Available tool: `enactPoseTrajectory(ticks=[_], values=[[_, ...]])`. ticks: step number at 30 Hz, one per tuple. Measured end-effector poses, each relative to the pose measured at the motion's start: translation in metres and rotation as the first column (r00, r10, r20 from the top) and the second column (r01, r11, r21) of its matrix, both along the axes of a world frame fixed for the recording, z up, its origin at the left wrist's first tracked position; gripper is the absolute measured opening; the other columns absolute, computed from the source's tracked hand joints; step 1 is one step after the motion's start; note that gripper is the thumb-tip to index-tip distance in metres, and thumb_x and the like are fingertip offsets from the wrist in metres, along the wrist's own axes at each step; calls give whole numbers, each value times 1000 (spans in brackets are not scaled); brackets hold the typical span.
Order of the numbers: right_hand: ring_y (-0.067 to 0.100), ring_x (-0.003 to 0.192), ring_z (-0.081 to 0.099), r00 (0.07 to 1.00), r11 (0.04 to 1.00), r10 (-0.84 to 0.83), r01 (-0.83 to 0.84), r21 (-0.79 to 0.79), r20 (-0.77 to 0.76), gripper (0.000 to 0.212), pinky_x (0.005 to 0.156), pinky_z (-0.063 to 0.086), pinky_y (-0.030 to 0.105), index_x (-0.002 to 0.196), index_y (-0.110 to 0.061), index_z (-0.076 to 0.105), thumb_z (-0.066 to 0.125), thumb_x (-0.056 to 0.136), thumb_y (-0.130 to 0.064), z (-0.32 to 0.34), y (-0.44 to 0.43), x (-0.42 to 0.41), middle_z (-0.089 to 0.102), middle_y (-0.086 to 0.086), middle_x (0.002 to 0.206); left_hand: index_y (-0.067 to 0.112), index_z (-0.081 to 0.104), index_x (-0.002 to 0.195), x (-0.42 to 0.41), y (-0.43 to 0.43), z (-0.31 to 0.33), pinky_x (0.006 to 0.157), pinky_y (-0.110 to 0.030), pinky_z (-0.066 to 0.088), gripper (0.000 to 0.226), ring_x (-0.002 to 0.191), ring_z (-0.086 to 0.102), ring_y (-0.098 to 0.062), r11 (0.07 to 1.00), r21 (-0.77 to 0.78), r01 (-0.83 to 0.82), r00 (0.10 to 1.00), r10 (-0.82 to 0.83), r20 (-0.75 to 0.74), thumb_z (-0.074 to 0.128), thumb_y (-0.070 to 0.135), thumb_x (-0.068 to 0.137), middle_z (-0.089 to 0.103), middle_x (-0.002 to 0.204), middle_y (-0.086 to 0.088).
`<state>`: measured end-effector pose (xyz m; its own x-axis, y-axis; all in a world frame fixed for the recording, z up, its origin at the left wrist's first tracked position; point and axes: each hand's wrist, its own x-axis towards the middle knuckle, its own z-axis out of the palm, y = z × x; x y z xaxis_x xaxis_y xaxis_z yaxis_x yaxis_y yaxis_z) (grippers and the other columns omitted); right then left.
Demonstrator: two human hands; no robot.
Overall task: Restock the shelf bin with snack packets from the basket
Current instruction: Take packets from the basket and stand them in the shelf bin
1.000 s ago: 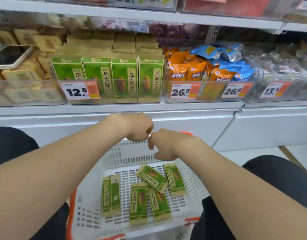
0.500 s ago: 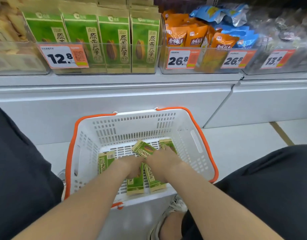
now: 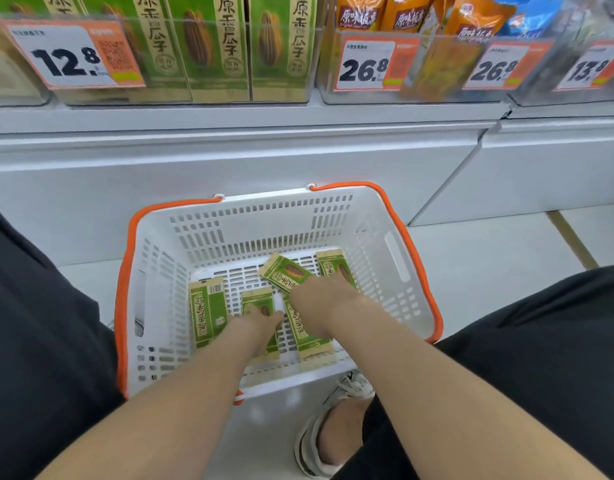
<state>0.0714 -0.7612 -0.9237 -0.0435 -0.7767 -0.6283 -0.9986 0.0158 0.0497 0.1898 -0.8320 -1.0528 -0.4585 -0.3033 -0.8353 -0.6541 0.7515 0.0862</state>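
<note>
1. The left hand [image 3: 260, 318] rests on a green packet [image 3: 258, 303] on the basket floor. I cannot tell if its fingers grasp it.
2. The right hand [image 3: 321, 299] lies across a tilted packet [image 3: 284, 273], its fingers hidden.
3. The white basket [image 3: 395, 244] stands on the floor and holds five packets.
4. The shelf bin [image 3: 167, 95] above holds upright green packets.

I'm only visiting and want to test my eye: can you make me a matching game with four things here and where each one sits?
Things: 1 basket; 2 orange bags; 3 shoe; 4 12.8 tag.
Places: A top left, in front of green packets; B near the bottom edge, closest to the camera; C top, right of middle, behind a 26.8 tag; D middle, on the floor.
Pairs: 1-D; 2-C; 3-B; 4-A.
</note>
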Motion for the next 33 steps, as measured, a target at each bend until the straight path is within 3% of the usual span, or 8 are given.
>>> enactPoseTrajectory(ticks=[4,9,14,17,19,22,27,33], values=[[19,69,53,999,998,-48,47,30,21,19,70,43,39,86,-16,45,55,93,-2,-4,-4,-4,51,0,81,29,46,127,7,-9,-16,65,-37,48,64,72,51,-23,991,42,-125,988,129,-83,46,-19,84,-18,170,-11],[19,69,52,994,994,-100,98,50,37,21,68,45,38,82,-16,44,54,93,-2,-4,-8,-9,51,1,83,24,47,113,11,-13,-20,63,-36,50,55,70,56,-22,990,14,-142,978,142,-153,57,-19,81,-10,169,-7],[26,83,57,992,992,-118,115,48,55,15,72,45,39,98,-16,49,52,94,-2,0,-9,-9,46,0,84,19,48,112,16,-24,-28,80,-44,59,46,99,68,-31,988,-81,-133,967,111,-229,77,-4,85,-16,173,-1],[25,83,56,991,992,-119,116,52,58,16,73,47,38,101,-16,49,52,94,-2,2,-8,-7,45,-1,84,14,51,129,16,-28,-30,87,-46,59,52,107,64,-28,987,-149,-56,974,22,-224,80,4,86,45,147,-5],[22,77,55,991,992,-119,116,46,59,15,74,48,38,99,-16,50,51,94,-2,5,-7,-7,47,-1,84,16,49,125,14,-26,-26,85,-47,59,44,99,63,-26,988,-152,-37,971,-1,-241,78,14,91,55,113,-2],[17,68,49,988,988,-146,144,46,54,11,73,49,38,97,-16,49,50,96,-5,7,-6,-10,48,0,83,30,48,125,10,-27,-19,79,-41,59,36,89,65,-14,979,-27,-202,910,177,-376,72,28,98,65,104,10],[26,86,56,966,963,-260,260,-73,14,9,75,51,38,108,-15,57,56,99,-13,27,-12,-24,54,2,103,37,70,106,-3,-39,8,78,-40,59,24,87,66,-14,899,61,-433,696,376,-611,67,58,95,70,100,12],[36,115,63,703,687,-560,690,-229,439,54,91,53,42,157,-14,31,49,107,-24,46,-26,-60,59,18,136,6,74,77,-27,-48,74,72,-40,56,50,70,70,-26,637,546,-545,47,673,-738,75,55,90,72,73,-11]])
